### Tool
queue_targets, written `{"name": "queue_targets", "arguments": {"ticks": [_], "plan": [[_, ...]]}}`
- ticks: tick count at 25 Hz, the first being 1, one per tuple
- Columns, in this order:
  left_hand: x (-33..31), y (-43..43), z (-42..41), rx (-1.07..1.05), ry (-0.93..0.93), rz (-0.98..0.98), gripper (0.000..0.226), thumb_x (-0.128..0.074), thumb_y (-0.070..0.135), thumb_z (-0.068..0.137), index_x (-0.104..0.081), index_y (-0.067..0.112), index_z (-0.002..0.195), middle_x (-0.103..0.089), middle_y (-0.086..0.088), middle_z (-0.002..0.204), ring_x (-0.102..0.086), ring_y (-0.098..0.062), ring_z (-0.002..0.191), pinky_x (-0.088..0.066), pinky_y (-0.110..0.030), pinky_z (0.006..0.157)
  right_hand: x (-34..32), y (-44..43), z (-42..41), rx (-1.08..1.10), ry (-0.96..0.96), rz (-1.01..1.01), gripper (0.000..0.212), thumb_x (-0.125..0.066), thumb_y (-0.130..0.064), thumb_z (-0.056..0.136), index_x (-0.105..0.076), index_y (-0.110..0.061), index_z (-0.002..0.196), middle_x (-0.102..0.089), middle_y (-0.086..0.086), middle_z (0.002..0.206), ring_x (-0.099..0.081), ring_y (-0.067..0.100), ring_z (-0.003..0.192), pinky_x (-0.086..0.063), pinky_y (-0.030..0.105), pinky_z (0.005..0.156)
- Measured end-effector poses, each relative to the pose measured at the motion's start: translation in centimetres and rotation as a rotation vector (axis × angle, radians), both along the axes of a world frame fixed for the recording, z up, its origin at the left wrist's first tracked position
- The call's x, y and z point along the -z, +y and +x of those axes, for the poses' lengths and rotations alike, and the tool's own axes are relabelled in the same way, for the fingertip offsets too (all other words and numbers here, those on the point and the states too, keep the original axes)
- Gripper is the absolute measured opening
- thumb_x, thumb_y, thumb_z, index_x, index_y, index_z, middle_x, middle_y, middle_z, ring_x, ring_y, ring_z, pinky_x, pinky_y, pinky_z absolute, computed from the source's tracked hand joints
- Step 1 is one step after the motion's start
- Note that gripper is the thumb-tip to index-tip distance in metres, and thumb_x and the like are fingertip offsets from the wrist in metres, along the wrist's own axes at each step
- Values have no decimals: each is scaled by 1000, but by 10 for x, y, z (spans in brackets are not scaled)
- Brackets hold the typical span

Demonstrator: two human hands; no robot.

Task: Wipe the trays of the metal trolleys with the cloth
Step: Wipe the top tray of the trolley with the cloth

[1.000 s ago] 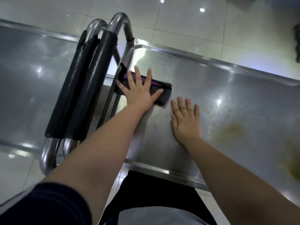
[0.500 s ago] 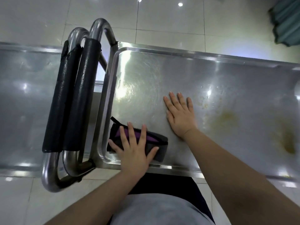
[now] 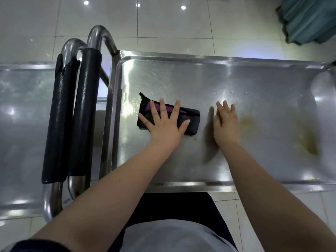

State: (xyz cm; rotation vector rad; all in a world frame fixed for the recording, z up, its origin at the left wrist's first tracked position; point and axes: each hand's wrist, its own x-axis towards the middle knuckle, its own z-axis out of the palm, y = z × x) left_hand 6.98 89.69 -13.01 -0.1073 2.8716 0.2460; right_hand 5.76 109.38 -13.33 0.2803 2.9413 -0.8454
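A folded black and purple cloth [image 3: 191,118] lies on the left half of a steel trolley tray [image 3: 200,82]. My left hand [image 3: 166,124] presses flat on the cloth, fingers spread and straight. To its right, my right hand [image 3: 225,124] rests flat on the bare tray, fingers straight, blurred by motion. Yellow-brown stains [image 3: 309,142] mark the tray's right part. A second trolley tray [image 3: 23,124] lies at the far left.
Two steel handle bars with black padded grips [image 3: 72,117] stand between the two trays. A white tiled floor [image 3: 172,26] lies beyond. A teal fabric object [image 3: 309,19] is at the top right corner.
My left hand slid the cloth from the tray's far left down to the near edge, then back up toward the middle. My right hand stayed flat on the tray.
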Motion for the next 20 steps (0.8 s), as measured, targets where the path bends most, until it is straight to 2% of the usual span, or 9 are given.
{"name": "queue_targets", "arguments": {"ticks": [3,4,8,13,17,20], "plan": [[-3,-9,0,219,169,1,58,-27,57,98,-25,37,153,-9,-10,164,9,-41,148,14,-69,108,-1,9,-5,-64,-73,132,50,-38,-17,100,-36,-23,149,-22,0,161,-1,23,150,-5,45,121],[-4,-6,-10,276,172,3,57,-27,57,98,-28,37,152,-10,-7,164,9,-39,148,10,-69,111,0,11,-8,-103,-97,197,50,-37,-20,100,-34,-25,150,-19,-1,161,0,24,150,-3,44,121],[4,2,-33,265,98,-49,68,-10,75,89,-9,49,152,-1,2,165,16,-40,147,21,-73,102,7,35,-41,-232,-112,364,51,-30,-33,102,-25,-30,152,-11,-3,163,2,26,150,-1,46,120],[18,2,-31,182,165,-77,70,-14,81,86,-14,52,150,-14,0,163,5,-45,146,18,-74,101,18,70,-86,-206,-201,477,55,-16,-49,100,-1,-41,153,2,-9,163,9,26,149,4,48,119],[19,16,-77,-29,138,-40,70,-9,82,84,-8,54,149,-7,0,164,10,-42,147,16,-76,100,26,70,-79,-212,-158,494,56,-5,-53,97,6,-44,151,4,-11,163,10,25,149,13,43,115],[19,29,-135,-79,119,-52,71,-3,82,83,-1,54,149,-1,0,165,14,-38,148,14,-78,99,28,72,-83,-222,-145,501,56,-2,-54,97,8,-43,152,5,-9,163,12,25,148,18,42,114]]}}
